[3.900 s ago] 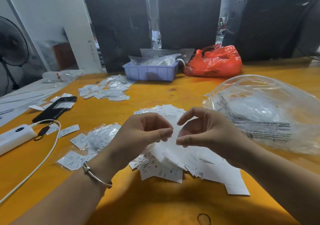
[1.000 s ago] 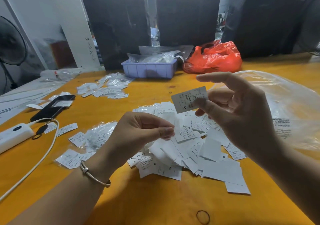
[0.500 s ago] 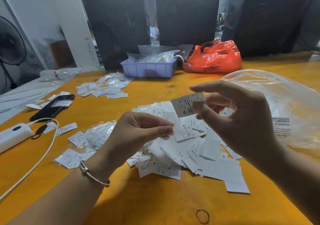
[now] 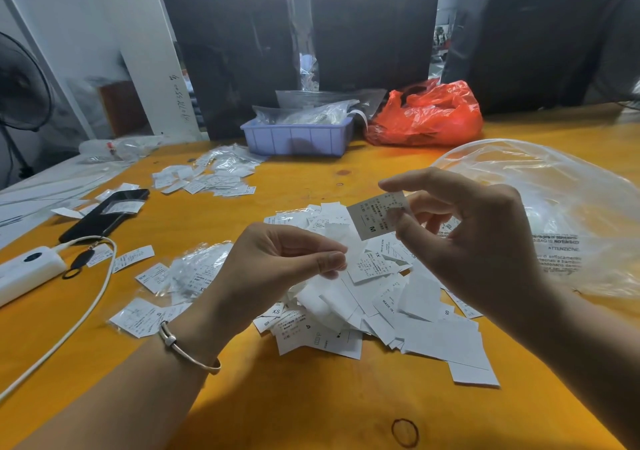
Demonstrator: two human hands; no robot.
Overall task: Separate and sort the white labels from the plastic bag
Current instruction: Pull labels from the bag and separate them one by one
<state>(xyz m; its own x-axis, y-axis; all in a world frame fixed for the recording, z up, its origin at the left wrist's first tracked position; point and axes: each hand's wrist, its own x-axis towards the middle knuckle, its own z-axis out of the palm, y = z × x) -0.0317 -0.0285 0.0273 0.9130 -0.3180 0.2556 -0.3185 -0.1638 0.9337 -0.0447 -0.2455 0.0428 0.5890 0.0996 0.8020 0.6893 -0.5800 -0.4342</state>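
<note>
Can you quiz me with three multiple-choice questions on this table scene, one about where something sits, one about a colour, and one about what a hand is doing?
1. Where is the clear plastic bag?
A. right side of the table
B. inside the tray
C. under the phone

2. What colour is the crumpled bag beside the purple tray?
A. green
B. red
C. black

3. What is the right hand doing?
A. lying flat on the table
B. pinching a label
C. gripping the cable

Answers: 1 A, it lies right of the label pile. 2 B, it is plainly red. 3 B, its fingers pinch the label marked M above the pile.
</note>
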